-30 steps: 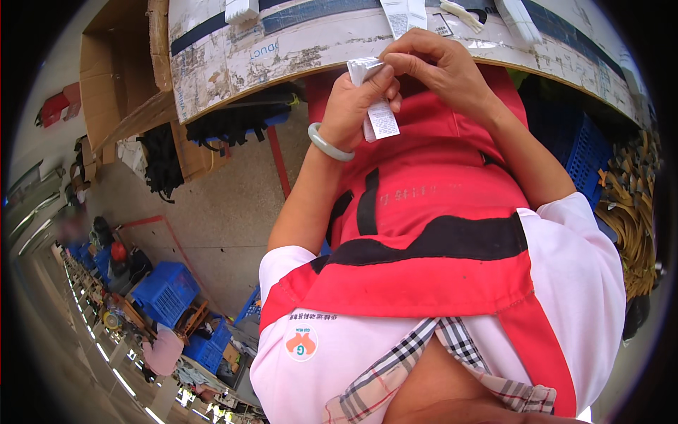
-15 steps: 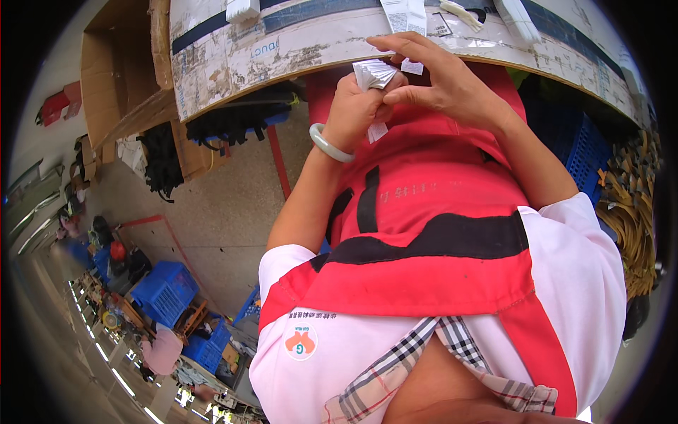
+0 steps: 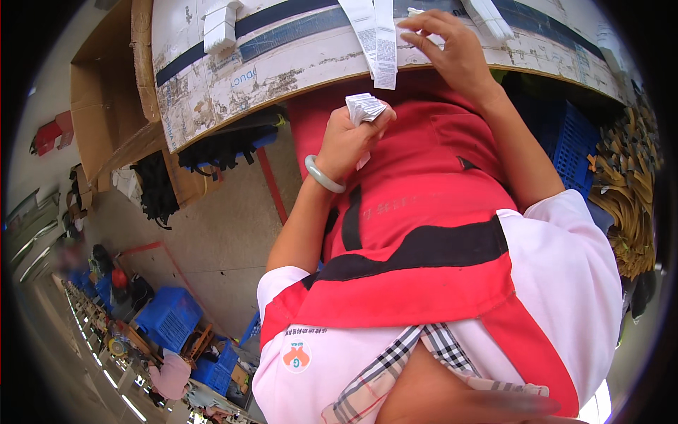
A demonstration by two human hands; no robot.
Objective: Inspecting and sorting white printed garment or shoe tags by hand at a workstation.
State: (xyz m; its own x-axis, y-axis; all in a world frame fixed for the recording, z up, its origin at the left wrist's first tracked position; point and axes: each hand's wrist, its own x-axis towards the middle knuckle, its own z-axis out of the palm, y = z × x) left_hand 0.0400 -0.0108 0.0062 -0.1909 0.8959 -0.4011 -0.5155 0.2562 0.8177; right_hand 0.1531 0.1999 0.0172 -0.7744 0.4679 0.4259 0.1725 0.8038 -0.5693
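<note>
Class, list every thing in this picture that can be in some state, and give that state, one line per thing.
left hand: closed around a stack of white labels
stack of white labels: bunched, held upright in the fist
right hand: fingers bent, on the worn table
label strips: lying flat, ends hanging over the table edge
worn table: paint peeling
jade bangle: worn on the left wrist
cardboard box: open

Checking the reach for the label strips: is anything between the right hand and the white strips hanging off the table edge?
Nothing visible. The right hand hovers right beside the hanging white strips, only worn tabletop between. The left hand holds a folded label stack lower down, clear of that path.
</note>
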